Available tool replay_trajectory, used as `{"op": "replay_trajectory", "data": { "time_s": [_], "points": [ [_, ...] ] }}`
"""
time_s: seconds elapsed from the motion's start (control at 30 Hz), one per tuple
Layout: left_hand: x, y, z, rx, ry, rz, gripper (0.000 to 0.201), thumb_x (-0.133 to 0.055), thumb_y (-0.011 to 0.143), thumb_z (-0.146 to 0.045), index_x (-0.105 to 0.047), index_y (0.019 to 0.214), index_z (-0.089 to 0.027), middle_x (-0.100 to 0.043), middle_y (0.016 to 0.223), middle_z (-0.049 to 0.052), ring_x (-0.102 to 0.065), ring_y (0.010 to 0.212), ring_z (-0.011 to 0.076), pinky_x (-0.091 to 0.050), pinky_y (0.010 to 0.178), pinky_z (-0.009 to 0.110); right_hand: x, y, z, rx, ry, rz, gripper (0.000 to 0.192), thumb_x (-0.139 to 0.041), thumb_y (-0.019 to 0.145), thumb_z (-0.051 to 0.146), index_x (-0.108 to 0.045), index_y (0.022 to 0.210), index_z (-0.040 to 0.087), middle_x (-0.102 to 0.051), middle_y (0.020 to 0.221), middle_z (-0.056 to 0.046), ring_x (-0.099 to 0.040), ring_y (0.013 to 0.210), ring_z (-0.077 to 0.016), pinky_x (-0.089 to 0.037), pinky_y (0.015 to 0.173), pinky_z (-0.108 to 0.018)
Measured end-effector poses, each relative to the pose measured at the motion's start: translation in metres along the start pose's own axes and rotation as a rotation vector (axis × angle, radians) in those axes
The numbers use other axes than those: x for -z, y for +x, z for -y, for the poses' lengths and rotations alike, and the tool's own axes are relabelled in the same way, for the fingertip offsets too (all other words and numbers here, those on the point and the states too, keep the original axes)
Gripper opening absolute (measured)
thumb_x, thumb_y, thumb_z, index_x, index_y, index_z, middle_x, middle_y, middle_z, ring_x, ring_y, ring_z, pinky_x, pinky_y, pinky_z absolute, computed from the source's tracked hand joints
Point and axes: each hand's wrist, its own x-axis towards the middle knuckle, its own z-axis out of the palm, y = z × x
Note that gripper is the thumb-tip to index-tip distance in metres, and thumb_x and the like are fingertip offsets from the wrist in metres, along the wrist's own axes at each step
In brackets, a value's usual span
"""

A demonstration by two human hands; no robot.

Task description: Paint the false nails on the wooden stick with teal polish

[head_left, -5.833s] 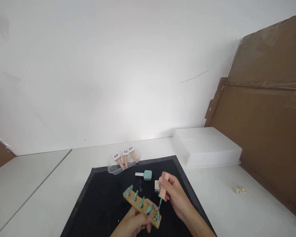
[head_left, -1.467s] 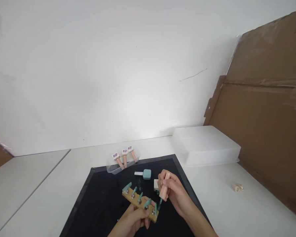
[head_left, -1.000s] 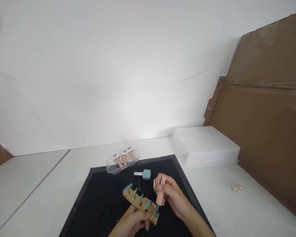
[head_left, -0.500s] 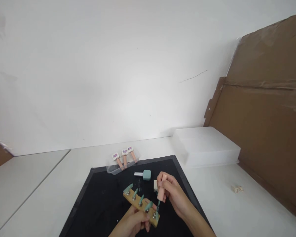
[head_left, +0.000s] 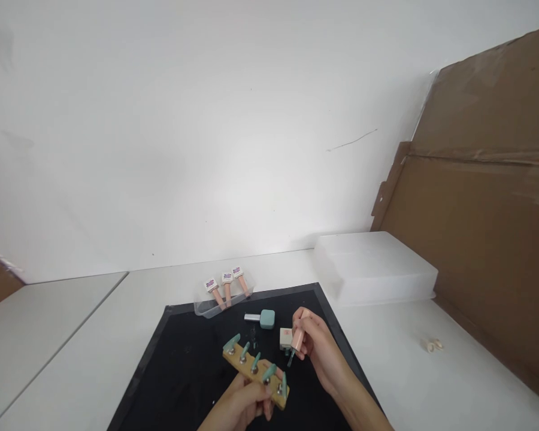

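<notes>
My left hand [head_left: 250,400] grips a wooden nail stand [head_left: 248,373] from below, near its right end. Several green false nails [head_left: 255,363] stand in a row on its metal studs. In my right hand [head_left: 315,340] is a nail polish brush [head_left: 299,339] by its pink cap, bristles pointing down and tinted green. The brush tip is just right of the stand, apart from the nails. Close behind the brush, an open white polish bottle [head_left: 285,337] sits on the black mat, partly hidden by my right hand.
A green polish bottle with a silver cap [head_left: 266,319] lies on the black mat [head_left: 179,353]. Behind it, a clear tray [head_left: 206,309] holds three pink-capped bottles [head_left: 227,278]. A white plastic box [head_left: 377,269], small cream rings [head_left: 433,345] and a cardboard wall [head_left: 485,197] are at the right.
My right hand has drawn the brush up and away from the rightmost nail, toward the white bottle. My left hand and the stand have shifted very slightly left.
</notes>
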Motion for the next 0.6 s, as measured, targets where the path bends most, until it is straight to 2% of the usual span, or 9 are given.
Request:
{"op": "replay_trajectory", "data": {
  "time_s": [0.33,0.6],
  "points": [
    [0.0012,0.0006,-0.0004,-0.008,-0.036,-0.03,0.028,-0.069,0.055,-0.026,-0.063,0.08,-0.015,-0.053,0.04,-0.004,-0.046,0.043,0.0094,-0.033,0.051,0.024,0.0001,0.0017,-0.0013,0.022,-0.003,-0.047,0.011,-0.048,0.073,0.02,-0.046,0.062,0.018,-0.037,0.042,0.008,-0.026,0.037,-0.0065,-0.024,0.037,-0.018],
    [-0.0048,-0.0059,-0.0066,0.01,-0.158,0.013,0.026,-0.07,0.058,-0.025,-0.064,0.08,-0.014,-0.052,0.044,-0.003,-0.044,0.045,0.0086,-0.033,0.053,0.025,-0.0039,-0.0056,0.0035,0.036,0.073,0.123,0.017,-0.055,0.075,0.026,-0.046,0.064,0.018,-0.039,0.05,0.006,-0.028,0.04,-0.0062,-0.025,0.039,-0.019]
  ]
}}
